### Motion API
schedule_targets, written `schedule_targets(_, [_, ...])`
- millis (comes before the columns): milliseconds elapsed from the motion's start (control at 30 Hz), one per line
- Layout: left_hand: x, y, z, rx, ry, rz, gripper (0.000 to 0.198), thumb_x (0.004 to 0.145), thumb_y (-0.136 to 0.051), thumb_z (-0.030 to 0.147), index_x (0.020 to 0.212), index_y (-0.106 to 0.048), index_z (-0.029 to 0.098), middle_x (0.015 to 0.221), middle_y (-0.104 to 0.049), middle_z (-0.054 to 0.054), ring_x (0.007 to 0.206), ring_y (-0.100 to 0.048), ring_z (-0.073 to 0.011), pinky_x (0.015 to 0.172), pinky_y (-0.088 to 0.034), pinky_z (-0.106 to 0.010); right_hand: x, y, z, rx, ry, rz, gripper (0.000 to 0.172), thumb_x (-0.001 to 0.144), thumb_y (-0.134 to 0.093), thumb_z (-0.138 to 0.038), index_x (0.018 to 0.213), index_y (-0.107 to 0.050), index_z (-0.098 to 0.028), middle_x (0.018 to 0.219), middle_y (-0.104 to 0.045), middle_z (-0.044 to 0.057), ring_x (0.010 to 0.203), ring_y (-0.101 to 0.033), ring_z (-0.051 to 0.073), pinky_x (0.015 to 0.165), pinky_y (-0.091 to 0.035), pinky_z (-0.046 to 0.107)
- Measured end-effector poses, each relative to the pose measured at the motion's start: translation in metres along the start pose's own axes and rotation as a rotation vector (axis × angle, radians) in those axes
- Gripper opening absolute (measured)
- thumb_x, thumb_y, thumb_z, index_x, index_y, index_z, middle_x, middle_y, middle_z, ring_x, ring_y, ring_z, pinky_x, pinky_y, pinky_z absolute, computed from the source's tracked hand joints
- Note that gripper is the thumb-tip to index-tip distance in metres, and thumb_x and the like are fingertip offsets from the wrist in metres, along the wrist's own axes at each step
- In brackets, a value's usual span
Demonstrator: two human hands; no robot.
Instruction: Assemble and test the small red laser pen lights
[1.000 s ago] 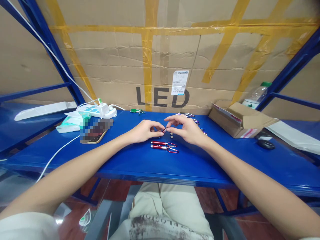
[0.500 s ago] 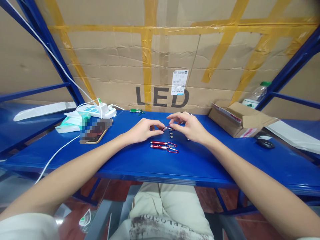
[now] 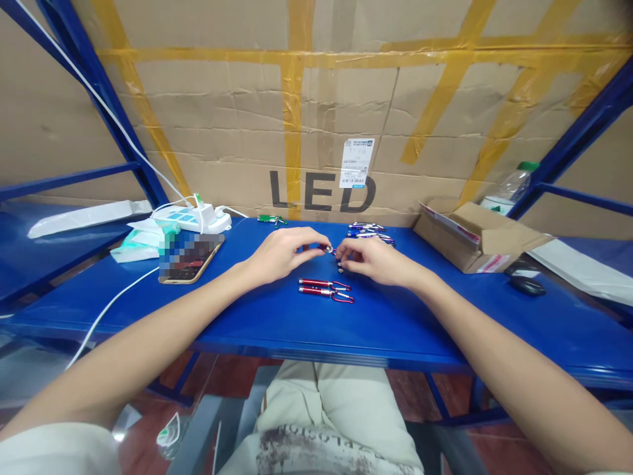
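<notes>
Above the blue table [image 3: 277, 323], my left hand [image 3: 281, 254] pinches a small keychain flashlight [image 3: 327, 249] by its silver end. My right hand [image 3: 373, 260] is closed at the other end of it, fingertips meeting those of the left. Just below the hands lie two red keychain flashlights [image 3: 324, 289] side by side with red clips. A small button cell [image 3: 340, 266] rests on the table under my right fingers. Behind the right hand is a heap of blue and purple flashlights [image 3: 368, 231].
A phone [image 3: 190, 258], a white power strip [image 3: 190, 218] with cables and a tissue pack [image 3: 141, 244] sit at the left. A green flashlight [image 3: 271, 220] lies by the cardboard wall. An open cardboard box [image 3: 472, 241], a bottle [image 3: 509, 188] and a black mouse [image 3: 527, 285] are at the right.
Both hands shifted slightly away from me and closer together; the right hand's fingers have curled in, uncovering the heap of flashlights behind it.
</notes>
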State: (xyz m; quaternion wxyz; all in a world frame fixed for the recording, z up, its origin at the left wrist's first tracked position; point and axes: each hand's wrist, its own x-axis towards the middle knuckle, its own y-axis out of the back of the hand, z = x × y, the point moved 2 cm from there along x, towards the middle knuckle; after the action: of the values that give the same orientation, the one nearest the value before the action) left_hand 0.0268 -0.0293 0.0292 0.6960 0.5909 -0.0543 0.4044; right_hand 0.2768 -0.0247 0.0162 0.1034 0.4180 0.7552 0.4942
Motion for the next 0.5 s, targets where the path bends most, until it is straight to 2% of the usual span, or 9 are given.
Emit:
schedule_targets(133, [-0.001, -0.004, -0.005, 0.085, 0.033, -0.117, 0.029, 0.109, -0.059, 0.033, 0.132, -0.075, 0.024, 0.121, -0.076, -0.009, 0.112, -0.069, -0.0245, 0.099, -0.052, -0.037, -0.001, 0.0, 0.001, -0.031, -0.021, 0.0, 0.013, 0.095, -0.064, -0.022, 0.106, -0.071, -0.021, 0.093, -0.08, 0.005, 0.083, -0.074, 0.023, 0.077, -0.054, 0.034])
schedule_targets(300, [-0.005, -0.011, -0.012, 0.19, 0.036, -0.289, 0.033, 0.111, -0.053, 0.037, 0.132, -0.078, 0.028, 0.118, -0.067, -0.009, 0.111, -0.063, -0.0267, 0.103, -0.049, -0.04, -0.001, -0.003, 0.006, -0.083, -0.048, -0.039, 0.013, 0.095, -0.066, -0.018, 0.107, -0.072, -0.022, 0.096, -0.082, 0.005, 0.086, -0.075, 0.024, 0.078, -0.053, 0.034])
schedule_targets(400, [-0.006, -0.014, -0.013, 0.181, 0.025, -0.327, 0.039, 0.114, -0.046, 0.038, 0.134, -0.077, 0.027, 0.118, -0.063, -0.011, 0.111, -0.061, -0.0267, 0.103, -0.048, -0.041, 0.0, -0.004, 0.007, -0.115, -0.037, -0.036, 0.013, 0.096, -0.066, -0.019, 0.106, -0.073, -0.023, 0.097, -0.082, 0.005, 0.087, -0.075, 0.024, 0.078, -0.052, 0.035])
schedule_targets(500, [-0.007, -0.016, -0.012, 0.178, 0.019, -0.311, 0.042, 0.115, -0.041, 0.038, 0.132, -0.077, 0.025, 0.119, -0.059, -0.012, 0.11, -0.06, -0.0261, 0.1, -0.049, -0.04, 0.001, -0.005, 0.007, -0.152, 0.001, -0.018, 0.012, 0.097, -0.066, -0.021, 0.106, -0.075, -0.023, 0.097, -0.081, 0.006, 0.088, -0.073, 0.025, 0.079, -0.051, 0.036])
